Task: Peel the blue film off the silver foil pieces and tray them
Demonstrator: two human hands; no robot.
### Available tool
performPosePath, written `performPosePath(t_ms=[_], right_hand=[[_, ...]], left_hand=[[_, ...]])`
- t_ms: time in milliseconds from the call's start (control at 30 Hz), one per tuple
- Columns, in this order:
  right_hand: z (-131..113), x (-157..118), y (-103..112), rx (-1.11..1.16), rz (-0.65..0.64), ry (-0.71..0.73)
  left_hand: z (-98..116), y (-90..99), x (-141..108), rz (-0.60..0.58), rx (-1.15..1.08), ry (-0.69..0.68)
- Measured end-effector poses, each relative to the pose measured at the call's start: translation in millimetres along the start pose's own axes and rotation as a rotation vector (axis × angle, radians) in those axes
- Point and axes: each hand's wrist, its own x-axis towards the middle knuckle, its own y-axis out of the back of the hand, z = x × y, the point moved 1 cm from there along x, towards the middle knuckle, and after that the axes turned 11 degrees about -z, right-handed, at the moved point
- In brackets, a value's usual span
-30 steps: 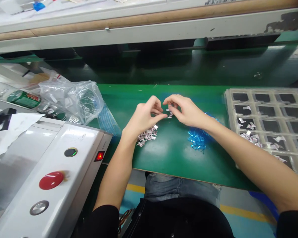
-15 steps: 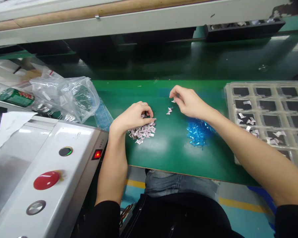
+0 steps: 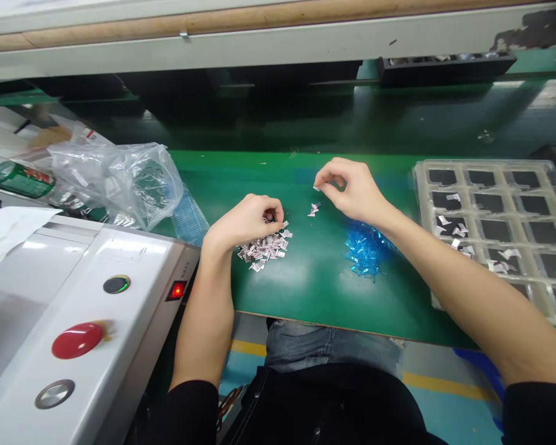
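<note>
My left hand pinches a small flat silvery piece between thumb and forefinger. Under it spreads a pile of similar pieces on the green work surface. To the right, my right hand is closed in a pinch, with a tiny pale piece at its fingertips. A few loose pieces lie just below those fingertips. Close to my right wrist is a heap of blue film scraps, partly covered by the forearm.
A clear compartment tray with dark squares and scattered pieces stands at right, partly under my right forearm. On the left are a white machine housing with a red button and clear plastic bags. A beam crosses above.
The right hand's pinch has shifted slightly left, and the tiny piece now shows at its fingertips. My left hand stays over the pile. The whole view has shifted slightly.
</note>
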Motion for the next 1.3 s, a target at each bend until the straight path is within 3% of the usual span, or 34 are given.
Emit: performPosePath(t_ms=[167, 467, 600, 767, 1000, 1300], right_hand=[[4, -1, -1, 0.039, 0.003, -0.033], [11, -4, -7, -0.082, -0.252, 0.037], [22, -4, -6, -0.169, -0.134, 0.013], [59, -6, -2, -0.336, 0.069, -0.128], [93, -1, -8, -0.426, 0.055, -0.225], [87, 6, -8, -0.353, 0.011, -0.358]], left_hand=[[-1, -1.5, 1, 0.003, -0.068, -0.047], [6, -0.2, 2, 0.135, -0.066, -0.054], [6, -2.1, 1, 0.188, -0.215, -0.058], [6, -6.8, 2, 0.186, -0.383, -0.066], [10, -11.4, 7, 0.271, -0.382, -0.035], [12, -15.1, 10, 0.231, -0.363, -0.053]])
